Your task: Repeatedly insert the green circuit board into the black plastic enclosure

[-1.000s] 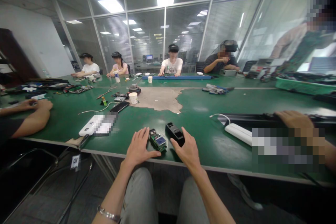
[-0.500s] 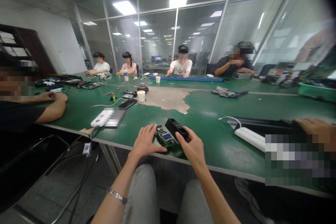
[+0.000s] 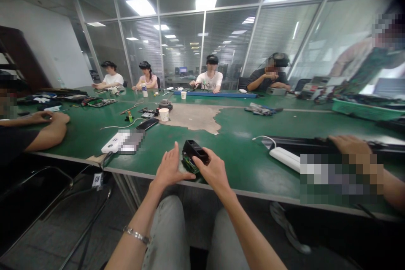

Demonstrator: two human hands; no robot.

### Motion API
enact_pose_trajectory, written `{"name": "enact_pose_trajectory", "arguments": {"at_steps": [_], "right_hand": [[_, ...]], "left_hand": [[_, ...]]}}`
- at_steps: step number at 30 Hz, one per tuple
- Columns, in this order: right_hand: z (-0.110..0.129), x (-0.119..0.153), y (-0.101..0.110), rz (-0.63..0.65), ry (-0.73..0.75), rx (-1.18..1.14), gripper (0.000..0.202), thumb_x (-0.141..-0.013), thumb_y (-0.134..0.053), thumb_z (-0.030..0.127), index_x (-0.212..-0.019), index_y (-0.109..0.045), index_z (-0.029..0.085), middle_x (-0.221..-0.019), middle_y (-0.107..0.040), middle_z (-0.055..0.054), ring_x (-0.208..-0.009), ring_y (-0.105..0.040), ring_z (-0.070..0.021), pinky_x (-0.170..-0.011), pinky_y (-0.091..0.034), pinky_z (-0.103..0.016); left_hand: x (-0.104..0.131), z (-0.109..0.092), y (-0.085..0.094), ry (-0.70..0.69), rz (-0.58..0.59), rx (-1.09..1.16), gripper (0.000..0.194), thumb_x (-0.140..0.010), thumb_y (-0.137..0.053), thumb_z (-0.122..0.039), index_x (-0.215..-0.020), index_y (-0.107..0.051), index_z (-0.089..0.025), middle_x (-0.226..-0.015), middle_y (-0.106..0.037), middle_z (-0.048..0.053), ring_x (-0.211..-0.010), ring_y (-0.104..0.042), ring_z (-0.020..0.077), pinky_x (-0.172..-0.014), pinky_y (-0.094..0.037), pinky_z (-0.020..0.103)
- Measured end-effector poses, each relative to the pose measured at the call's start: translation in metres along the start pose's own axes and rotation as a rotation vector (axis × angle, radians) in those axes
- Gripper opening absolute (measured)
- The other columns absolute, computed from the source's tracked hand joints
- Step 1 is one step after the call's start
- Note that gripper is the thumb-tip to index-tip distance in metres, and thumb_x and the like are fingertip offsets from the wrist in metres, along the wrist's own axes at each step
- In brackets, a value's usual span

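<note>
My right hand [image 3: 212, 166] grips a black plastic housing [image 3: 193, 147] with openings in its top face, thumb on the near side and fingers behind. Under it, partly covered, lies a green circuit board [image 3: 189, 163] near the table's front edge. The housing sits tilted over the board; whether they touch all along I cannot tell. To the left of the board, my left hand [image 3: 171, 164] is open, fingers stretched upward and thumb pointing right toward the board. A metal bracelet [image 3: 136, 234] is around my left wrist.
On the green table [image 3: 240, 164], a white power bank [image 3: 111, 141] and a black phone [image 3: 147, 124] lie to the left. A paper cup [image 3: 163, 114] stands farther back. At right, a white device [image 3: 284, 159] lies near another person's hand [image 3: 349, 145]. Gloves [image 3: 261, 109] lie beyond.
My right hand has brought the black housing left and over the circuit board, which is now mostly covered. My left hand's fingers have straightened upward. The view has turned slightly to the right.
</note>
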State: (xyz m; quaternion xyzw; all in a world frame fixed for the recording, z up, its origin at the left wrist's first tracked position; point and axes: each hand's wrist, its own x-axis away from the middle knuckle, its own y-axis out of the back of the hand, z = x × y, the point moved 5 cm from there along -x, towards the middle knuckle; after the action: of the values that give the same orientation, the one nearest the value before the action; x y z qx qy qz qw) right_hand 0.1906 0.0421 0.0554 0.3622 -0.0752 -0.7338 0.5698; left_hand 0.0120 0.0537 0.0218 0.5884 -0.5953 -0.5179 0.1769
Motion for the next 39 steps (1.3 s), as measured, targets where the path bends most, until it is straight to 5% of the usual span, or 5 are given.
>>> {"name": "enact_pose_trajectory", "arguments": {"at_steps": [8,16,26,39], "right_hand": [[0.016,0.01,-0.009,0.049,0.103,0.103,0.048,-0.08,-0.064,0.034,-0.123,-0.06,0.015,-0.116,-0.069,-0.013,-0.105,-0.065,-0.0261,-0.091,-0.049,-0.037],[0.006,0.027,-0.023,0.059,0.098,0.182,0.045,-0.082,-0.06,0.03,-0.124,-0.056,0.015,-0.11,-0.069,-0.012,-0.103,-0.065,-0.0261,-0.086,-0.049,-0.035],[0.023,0.051,-0.023,-0.023,0.059,0.384,0.058,-0.086,-0.059,0.043,-0.134,-0.048,0.012,-0.113,-0.067,-0.016,-0.107,-0.061,-0.0299,-0.085,-0.047,-0.036],[0.02,0.055,-0.025,-0.034,0.049,0.382,0.051,-0.088,-0.056,0.037,-0.133,-0.048,0.014,-0.106,-0.068,-0.013,-0.099,-0.062,-0.0277,-0.083,-0.046,-0.035]], "left_hand": [[0.001,0.001,0.001,-0.025,-0.009,0.048,0.141,-0.057,-0.074,-0.07,-0.152,0.014,-0.014,-0.151,-0.031,0.024,-0.14,-0.032,0.0396,-0.113,-0.024,0.059],[0.002,0.0,0.002,-0.133,0.041,0.08,0.141,-0.057,-0.076,-0.067,-0.152,0.014,-0.014,-0.154,-0.026,0.025,-0.141,-0.03,0.0395,-0.113,-0.025,0.06],[0.009,-0.008,0.005,-0.165,0.02,0.053,0.126,-0.065,-0.07,-0.041,-0.151,0.017,-0.014,-0.148,-0.036,0.022,-0.137,-0.037,0.0365,-0.112,-0.026,0.059],[0.008,-0.009,0.002,-0.17,0.045,0.034,0.126,-0.065,-0.069,-0.041,-0.15,0.019,-0.013,-0.139,-0.046,0.019,-0.128,-0.046,0.0349,-0.111,-0.029,0.056]]}}
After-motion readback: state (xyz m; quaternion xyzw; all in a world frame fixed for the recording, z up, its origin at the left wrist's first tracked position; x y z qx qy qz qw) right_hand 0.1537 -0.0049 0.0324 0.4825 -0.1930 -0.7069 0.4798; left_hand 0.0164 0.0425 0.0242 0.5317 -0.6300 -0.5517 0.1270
